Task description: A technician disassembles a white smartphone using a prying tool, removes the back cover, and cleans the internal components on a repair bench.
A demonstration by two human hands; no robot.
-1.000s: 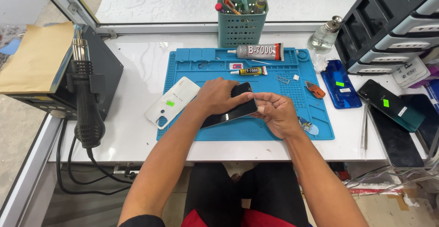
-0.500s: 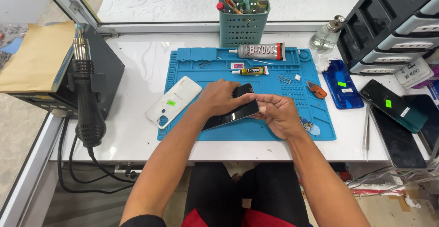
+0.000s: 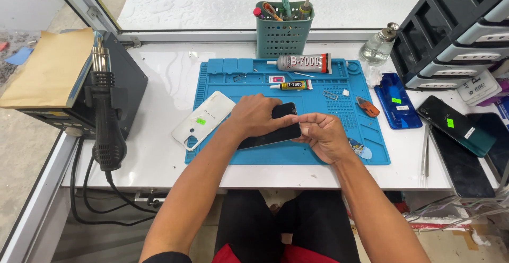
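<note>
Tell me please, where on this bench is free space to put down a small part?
The white table is bare between the hot-air station and the blue mat. The mat's front strip below both hands is also free. Its upper middle is crowded with glue tubes; the right side is packed with phones.

Both bare forearms reach forward and converge. Left hand [image 3: 256, 115] lies palm-down, fingers spread flat. Right hand [image 3: 322, 136] sits just beside it, fingertips [image 3: 301, 119] pinched together, wrist bent inward.
</note>
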